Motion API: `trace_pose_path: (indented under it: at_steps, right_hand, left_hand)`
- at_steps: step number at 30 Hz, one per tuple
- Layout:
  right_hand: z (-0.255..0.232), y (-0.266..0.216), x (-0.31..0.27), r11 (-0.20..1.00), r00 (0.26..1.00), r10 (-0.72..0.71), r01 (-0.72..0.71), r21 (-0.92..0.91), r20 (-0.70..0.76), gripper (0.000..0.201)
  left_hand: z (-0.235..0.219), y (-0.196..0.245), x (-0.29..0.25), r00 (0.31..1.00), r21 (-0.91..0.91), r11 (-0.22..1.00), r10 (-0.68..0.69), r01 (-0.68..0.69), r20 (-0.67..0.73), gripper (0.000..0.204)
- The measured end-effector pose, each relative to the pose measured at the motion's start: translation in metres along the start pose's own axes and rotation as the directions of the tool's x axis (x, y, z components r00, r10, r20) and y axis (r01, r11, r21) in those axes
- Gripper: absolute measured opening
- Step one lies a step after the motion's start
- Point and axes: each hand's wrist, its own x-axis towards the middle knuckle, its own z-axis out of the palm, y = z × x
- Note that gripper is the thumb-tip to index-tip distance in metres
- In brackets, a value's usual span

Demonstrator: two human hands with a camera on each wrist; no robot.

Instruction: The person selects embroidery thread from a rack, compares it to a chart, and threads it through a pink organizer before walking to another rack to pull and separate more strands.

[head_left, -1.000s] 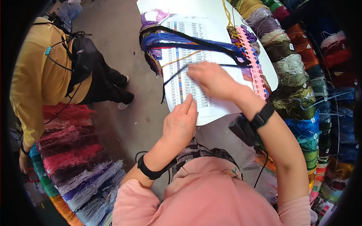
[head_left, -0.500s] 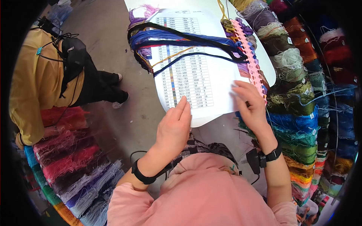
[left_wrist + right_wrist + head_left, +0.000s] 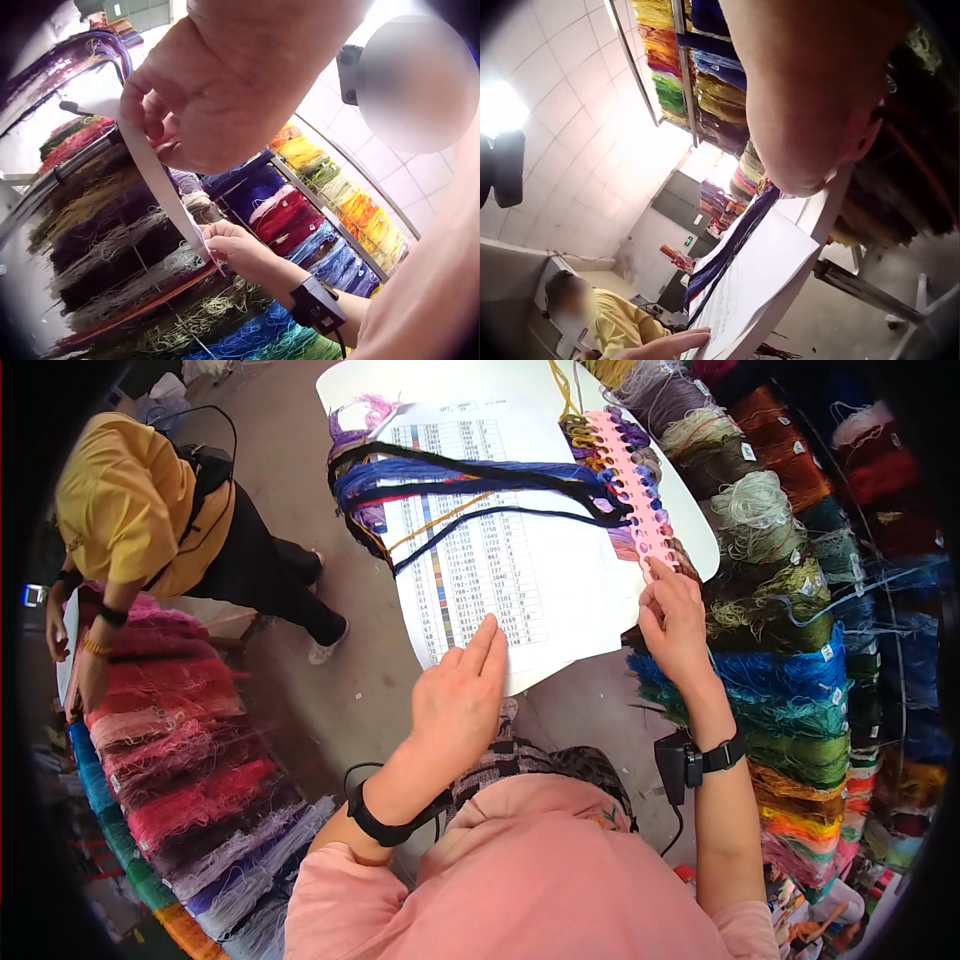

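Observation:
My left hand (image 3: pixel 455 700) holds the near edge of a white board (image 3: pixel 352 382), two fingers straight over a printed number sheet (image 3: pixel 575 600) and the others curled below. At the board's right near corner my right hand (image 3: pixel 676 622) pinches the end of a pink perforated thread strip (image 3: pixel 627 465). Knotted coloured threads line the strip. From it, blue and black thread skeins (image 3: pixel 480 468) stretch leftward across the sheet and hang at the board's far left edge. In the left wrist view, the right hand (image 3: pixel 238 251) grips the board's corner, partly hiding it.
Racks of colourful thread hanks (image 3: pixel 785 650) stand close on the right. More hanks (image 3: pixel 190 755) hang at the left. A person in a yellow top (image 3: pixel 150 510) stands at the far left. Grey floor (image 3: pixel 345 710) shows between.
My right hand has moved from the black thread over the sheet, rightward to the end of the pink strip. The left hand keeps its hold. The other person has turned.

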Motion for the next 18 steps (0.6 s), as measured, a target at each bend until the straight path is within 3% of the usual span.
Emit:
trace_pose_path:
  at_steps: [3,4,5,7,8,9,10,12,13,14,15,16,17,18]
  right_hand:
    - [-0.008,0.003,-0.004,0.995,0.999,-0.045,0.045,0.092,-0.011,0.013]
    - [-0.012,0.003,-0.006,0.972,0.999,-0.033,0.036,0.234,-0.016,0.018]
    - [-0.013,0.001,-0.017,0.893,0.989,0.140,-0.103,0.438,-0.053,0.021]
    - [-0.023,0.013,-0.041,0.953,0.966,0.046,0.034,0.300,-0.255,0.021]
    - [-0.031,0.018,-0.058,0.966,0.966,0.062,0.005,0.259,-0.251,0.021]
    - [-0.041,0.023,-0.082,0.978,0.962,0.106,-0.055,0.200,-0.252,0.021]
    - [-0.043,0.031,-0.112,0.972,0.947,0.171,-0.117,0.201,-0.272,0.021]
    - [-0.034,0.051,-0.191,0.931,0.885,0.347,-0.286,0.226,-0.310,0.021]
    - [-0.030,0.058,-0.238,0.887,0.833,0.450,-0.376,0.269,-0.321,0.021]
    - [-0.031,0.061,-0.288,0.829,0.778,0.557,-0.507,0.236,-0.289,0.020]
    - [-0.030,0.060,-0.335,0.754,0.710,0.657,-0.619,0.220,-0.253,0.019]
    - [-0.022,0.058,-0.384,0.659,0.614,0.752,-0.716,0.230,-0.239,0.019]
    - [-0.015,0.051,-0.436,0.562,0.519,0.826,-0.788,0.252,-0.218,0.018]
    - [-0.009,0.039,-0.484,0.445,0.398,0.894,-0.845,0.297,-0.207,0.018]
  left_hand:
    - [-0.001,0.004,0.002,0.998,-0.007,0.999,-0.040,0.041,0.047,0.046]
    - [-0.002,0.005,0.002,0.997,-0.011,0.999,-0.048,0.049,0.067,0.045]
    - [-0.006,0.008,0.003,0.990,-0.010,0.996,-0.089,0.091,0.110,0.045]
    - [-0.012,0.014,0.004,0.973,-0.007,0.992,-0.124,0.128,0.193,0.044]
    - [-0.010,0.015,0.004,0.988,0.021,0.997,-0.081,0.079,0.135,0.041]
    - [-0.003,0.017,0.006,0.996,0.029,1.000,-0.006,0.004,0.085,0.039]
    - [-0.002,0.025,0.007,0.991,0.057,0.998,-0.024,0.016,0.135,0.039]
    - [0.018,0.036,0.004,0.996,-0.176,0.983,0.069,-0.057,0.061,0.036]
    - [0.028,0.055,0.006,0.979,-0.238,0.950,0.199,-0.203,-0.041,0.036]
    - [0.031,0.078,0.007,0.916,-0.329,0.869,0.400,-0.370,0.026,0.036]
    - [0.040,0.103,0.009,0.903,-0.386,0.878,0.380,-0.284,0.199,0.035]
    - [0.053,0.138,0.013,0.752,-0.294,0.719,0.659,-0.629,0.004,0.013]
    - [0.054,0.173,0.003,0.693,-0.428,0.737,0.660,-0.523,0.291,0.024]
    - [0.057,0.212,-0.004,0.435,-0.339,0.501,0.864,-0.796,0.254,0.027]
